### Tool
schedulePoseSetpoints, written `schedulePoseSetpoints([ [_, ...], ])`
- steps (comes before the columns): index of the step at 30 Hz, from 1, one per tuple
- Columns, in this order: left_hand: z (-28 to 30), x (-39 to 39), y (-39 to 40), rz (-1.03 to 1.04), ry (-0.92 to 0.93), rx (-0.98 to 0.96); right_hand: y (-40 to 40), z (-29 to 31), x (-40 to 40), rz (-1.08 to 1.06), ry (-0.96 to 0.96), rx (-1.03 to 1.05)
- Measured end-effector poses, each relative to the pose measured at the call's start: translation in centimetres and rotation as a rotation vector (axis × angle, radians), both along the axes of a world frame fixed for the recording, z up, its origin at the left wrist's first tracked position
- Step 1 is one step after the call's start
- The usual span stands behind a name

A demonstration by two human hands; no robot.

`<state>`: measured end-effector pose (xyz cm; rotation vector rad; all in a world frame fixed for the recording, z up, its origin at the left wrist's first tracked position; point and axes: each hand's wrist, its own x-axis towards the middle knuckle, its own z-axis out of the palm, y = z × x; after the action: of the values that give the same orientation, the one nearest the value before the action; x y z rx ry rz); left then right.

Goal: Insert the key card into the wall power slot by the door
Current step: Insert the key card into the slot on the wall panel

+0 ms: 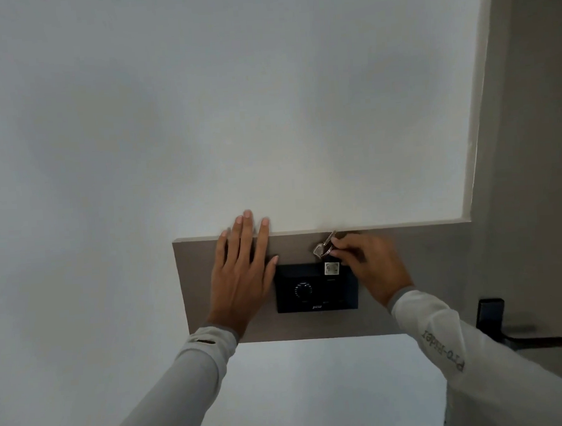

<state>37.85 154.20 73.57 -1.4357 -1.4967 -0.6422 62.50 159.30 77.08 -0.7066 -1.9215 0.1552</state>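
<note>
Nearest, two pale sleeves reach up to the wall. The left hand (242,271) lies flat, fingers spread, on the brown wall panel (408,271) just beside the black switch plate (317,288), gripping nothing. The right hand (371,266) is pinched shut at the plate's top right corner on a dark tag with metal keys (324,246) sticking up from it — the key card itself I cannot make out, likely hidden under the fingers. A small pale sticker (331,268) sits just below. Judging by this, insertion is under way; next the card needs squaring to the slot and a straight push down — the slot's mouth is hidden. Farther right, the door handle (524,338)
</note>
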Motion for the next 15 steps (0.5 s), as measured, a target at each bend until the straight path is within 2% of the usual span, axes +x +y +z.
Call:
schedulePoseSetpoints([
  [8, -0.4, -0.4, -0.7, 0.001, 0.024, 0.001, 0.1, -0.2, -0.1, -0.222, -0.278, 0.539],
  [15, -1.2, -0.8, -1.6, 0.012, 0.006, -0.042, -0.5, -1.1, -0.1, -0.301, -0.405, 0.621],
])
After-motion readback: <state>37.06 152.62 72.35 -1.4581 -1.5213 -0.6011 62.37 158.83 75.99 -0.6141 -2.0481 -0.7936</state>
